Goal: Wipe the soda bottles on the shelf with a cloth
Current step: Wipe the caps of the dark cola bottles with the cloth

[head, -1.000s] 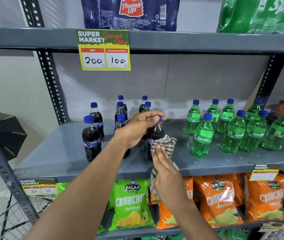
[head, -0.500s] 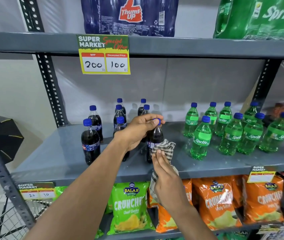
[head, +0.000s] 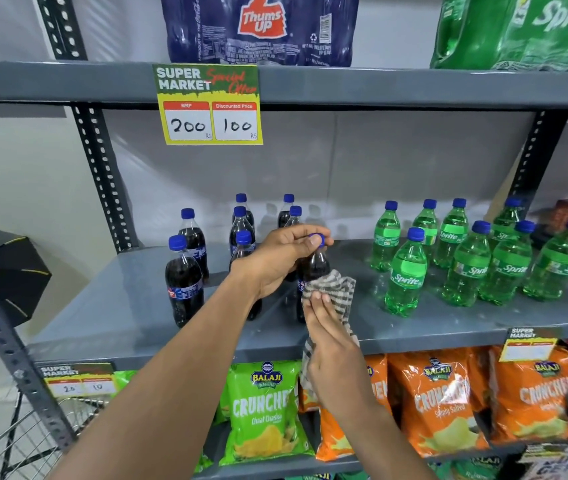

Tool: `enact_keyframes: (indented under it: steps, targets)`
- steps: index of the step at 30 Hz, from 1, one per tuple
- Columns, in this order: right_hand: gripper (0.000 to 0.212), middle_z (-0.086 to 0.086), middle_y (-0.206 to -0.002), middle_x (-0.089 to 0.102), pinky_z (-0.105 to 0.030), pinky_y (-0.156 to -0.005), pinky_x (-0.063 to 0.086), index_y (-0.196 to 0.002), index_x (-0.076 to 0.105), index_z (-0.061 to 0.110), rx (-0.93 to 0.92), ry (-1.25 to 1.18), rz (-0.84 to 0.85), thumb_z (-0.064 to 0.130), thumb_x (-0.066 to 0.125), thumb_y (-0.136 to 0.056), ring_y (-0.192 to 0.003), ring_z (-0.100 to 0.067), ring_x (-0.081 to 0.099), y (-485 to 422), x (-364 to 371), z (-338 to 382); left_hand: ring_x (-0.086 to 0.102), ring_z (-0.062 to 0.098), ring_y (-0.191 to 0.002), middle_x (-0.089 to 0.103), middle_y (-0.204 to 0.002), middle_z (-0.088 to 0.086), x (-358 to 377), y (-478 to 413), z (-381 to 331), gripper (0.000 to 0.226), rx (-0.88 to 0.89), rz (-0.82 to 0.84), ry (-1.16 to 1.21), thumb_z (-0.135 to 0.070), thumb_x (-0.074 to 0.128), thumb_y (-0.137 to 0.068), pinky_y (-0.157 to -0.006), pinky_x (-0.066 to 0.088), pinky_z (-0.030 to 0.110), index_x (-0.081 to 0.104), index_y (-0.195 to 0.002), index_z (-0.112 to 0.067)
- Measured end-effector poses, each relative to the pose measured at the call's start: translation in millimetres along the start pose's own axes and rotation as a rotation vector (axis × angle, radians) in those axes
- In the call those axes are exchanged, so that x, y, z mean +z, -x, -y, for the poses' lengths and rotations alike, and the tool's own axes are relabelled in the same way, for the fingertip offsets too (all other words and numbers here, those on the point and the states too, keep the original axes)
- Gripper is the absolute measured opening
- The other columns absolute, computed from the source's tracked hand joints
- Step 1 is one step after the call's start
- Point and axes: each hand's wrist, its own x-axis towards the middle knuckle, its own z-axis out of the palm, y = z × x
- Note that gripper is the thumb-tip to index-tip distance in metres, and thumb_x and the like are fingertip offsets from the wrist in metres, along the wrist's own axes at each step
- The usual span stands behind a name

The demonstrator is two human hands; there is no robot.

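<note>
Checked cloth (head: 331,289) against cola bottle (head: 315,266) (seemingly upright)

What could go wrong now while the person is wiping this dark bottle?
The cloth rubs the dark bottle, held only at its cap by the left hand; it might tip. The left forearm passes close over another cola bottle and could knock it down.

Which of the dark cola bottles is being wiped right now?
The dark cola bottle at the front right of its group: the left hand pinches its blue cap while the right hand presses the striped cloth against its side. The others stand untouched.
</note>
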Motion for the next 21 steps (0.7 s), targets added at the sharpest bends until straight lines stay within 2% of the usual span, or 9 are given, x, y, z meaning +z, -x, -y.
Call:
enact_keyframes:
  steps: [2, 5, 9, 12, 16, 19, 21]
  targets:
    - [0.068, -0.001, -0.152, 0.034, -0.025, -0.115, 0.025, -0.143, 0.046, 0.006, 0.014, -0.057, -0.004, -0.019, 0.055, -0.08, -0.143, -0.02, 0.031, 5.8, 4.7, -3.2, 0.064, 0.018, -0.117, 0.071, -0.125, 0.012, 1.7, 1.4, -1.9, 0.024, 0.003, 0.005, 0.001, -0.008, 0.055, -0.099, -0.114, 0.041, 0.046, 0.068, -0.119, -0.012]
    - [0.059, -0.002, -0.151, 0.04, -0.019, -0.109, 0.035, -0.14, 0.051, 0.007, 0.028, -0.142, -0.076, -0.017, 0.057, -0.086, -0.137, -0.021, 0.043, -1.8, 5.4, -4.0, 0.063, 0.016, -0.114, 0.071, -0.126, 0.012, 2.6, 3.3, -3.0, 0.024, 0.007, 0.012, -0.011, -0.008, 0.055, -0.099, -0.115, 0.04, 0.046, 0.067, -0.119, -0.012]
    - [0.049, -0.003, -0.149, 0.043, -0.037, -0.103, 0.047, -0.139, 0.051, 0.008, 0.059, -0.251, -0.227, -0.006, 0.056, -0.093, -0.135, -0.018, 0.045, -27.5, -3.6, -1.2, 0.063, 0.018, -0.117, 0.073, -0.123, 0.009, 1.7, 2.7, -2.2, 0.023, -0.002, 0.007, -0.002, -0.009, 0.056, -0.098, -0.116, 0.038, 0.048, 0.069, -0.117, -0.013]
    - [0.051, -0.003, -0.147, 0.046, -0.044, -0.097, 0.052, -0.137, 0.051, 0.009, 0.055, -0.267, -0.255, -0.011, 0.057, -0.09, -0.133, -0.019, 0.048, -29.7, -1.0, -7.0, 0.062, 0.022, -0.123, 0.073, -0.121, 0.007, 0.7, 2.2, -2.0, 0.023, -0.002, 0.005, -0.004, -0.01, 0.057, -0.098, -0.116, 0.037, 0.05, 0.07, -0.115, -0.016]
    - [0.054, -0.001, -0.146, 0.046, -0.039, -0.1, 0.049, -0.137, 0.053, 0.011, 0.102, -0.253, -0.188, -0.012, 0.06, -0.088, -0.135, -0.013, 0.044, -5.1, 5.0, -14.6, 0.062, 0.021, -0.122, 0.072, -0.124, 0.009, 1.1, 2.3, -1.8, 0.022, 0.002, 0.002, 0.002, -0.01, 0.056, -0.099, -0.115, 0.039, 0.049, 0.07, -0.115, -0.017]
    - [0.053, 0.0, -0.144, 0.046, -0.032, -0.102, 0.045, -0.135, 0.056, 0.01, 0.091, -0.206, -0.163, -0.012, 0.063, -0.087, -0.133, -0.014, 0.046, 3.4, 4.7, -15.3, 0.064, 0.018, -0.118, 0.071, -0.124, 0.01, 2.1, 2.3, -1.1, 0.022, 0.006, 0.006, 0.002, -0.01, 0.056, -0.099, -0.114, 0.04, 0.049, 0.069, -0.116, -0.016]
    - [0.053, 0.0, -0.145, 0.046, -0.032, -0.102, 0.045, -0.136, 0.055, 0.012, 0.109, -0.216, -0.157, -0.011, 0.061, -0.088, -0.133, -0.015, 0.046, -1.7, 2.8, -13.8, 0.063, 0.018, -0.119, 0.072, -0.124, 0.011, 2.5, 2.8, -1.2, 0.023, 0.007, 0.007, -0.001, -0.01, 0.056, -0.099, -0.114, 0.04, 0.048, 0.069, -0.116, -0.016]
